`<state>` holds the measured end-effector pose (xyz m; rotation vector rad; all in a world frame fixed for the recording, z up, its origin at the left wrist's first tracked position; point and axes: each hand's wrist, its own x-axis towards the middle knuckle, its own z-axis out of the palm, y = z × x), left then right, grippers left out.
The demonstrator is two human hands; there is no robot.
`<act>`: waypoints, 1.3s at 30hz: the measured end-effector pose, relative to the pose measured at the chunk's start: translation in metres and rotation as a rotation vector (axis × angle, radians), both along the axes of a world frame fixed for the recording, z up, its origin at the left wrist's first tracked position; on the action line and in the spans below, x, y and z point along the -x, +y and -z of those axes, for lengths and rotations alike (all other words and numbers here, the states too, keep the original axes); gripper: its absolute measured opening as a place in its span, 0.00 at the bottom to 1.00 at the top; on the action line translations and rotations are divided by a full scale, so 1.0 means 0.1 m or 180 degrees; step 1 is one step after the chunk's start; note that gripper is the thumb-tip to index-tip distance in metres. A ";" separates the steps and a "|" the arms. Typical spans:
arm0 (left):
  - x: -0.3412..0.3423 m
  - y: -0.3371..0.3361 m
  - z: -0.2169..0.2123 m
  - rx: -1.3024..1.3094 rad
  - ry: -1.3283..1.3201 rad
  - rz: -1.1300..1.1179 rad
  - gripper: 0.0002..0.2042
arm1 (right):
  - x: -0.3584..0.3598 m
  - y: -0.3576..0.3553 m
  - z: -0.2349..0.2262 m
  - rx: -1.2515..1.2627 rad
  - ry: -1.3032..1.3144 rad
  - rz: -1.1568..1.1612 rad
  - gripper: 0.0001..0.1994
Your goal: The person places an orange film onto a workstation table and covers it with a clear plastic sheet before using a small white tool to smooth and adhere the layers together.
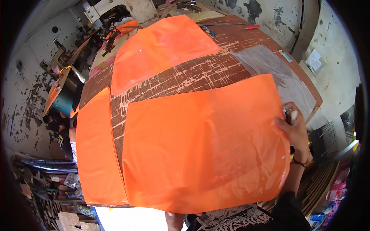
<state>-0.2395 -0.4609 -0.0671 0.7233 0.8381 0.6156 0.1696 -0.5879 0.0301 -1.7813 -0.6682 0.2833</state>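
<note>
A large orange sheet (173,142), smooth and glossy like plastic, spreads across the near part of the table, its lower right shiny and rippled. At its right edge my right hand (295,127) is closed round a small pale object (293,115) with a metal part, mostly covered by the fingers. The thumb of that hand rests against the sheet's edge. My left hand (175,220) is at the sheet's near edge, largely hidden beneath it, so its grip does not show. Beside the sheet on the left lies a narrower orange piece (96,154); farther back is another orange piece (162,50).
The brown tabletop (185,75) is scored with pale cut marks. Clear plastic film (285,77) lies at the right, near a small white-and-green item (285,56). A red-handled tool (251,27) lies at the back. A person (65,134) is beyond the left edge.
</note>
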 end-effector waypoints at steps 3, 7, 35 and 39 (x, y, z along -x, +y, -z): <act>0.08 0.19 -0.27 -0.0256 0.0048 0.0140 0.32 | 0.11 -0.12 -0.07 -0.0280 0.0467 0.0174 0.13; -0.26 0.44 -0.59 -0.0895 0.0013 -0.0244 0.26 | 0.24 -0.23 -0.02 -0.0579 0.0517 0.0357 0.13; -0.88 2.69 -0.94 -0.2345 0.1339 0.0602 0.21 | 1.38 -0.28 0.74 -0.1122 0.1470 0.1177 0.14; -0.86 2.90 -0.79 -0.2595 0.1901 0.0579 0.23 | 1.27 -0.37 0.70 -0.0793 0.1319 0.0750 0.13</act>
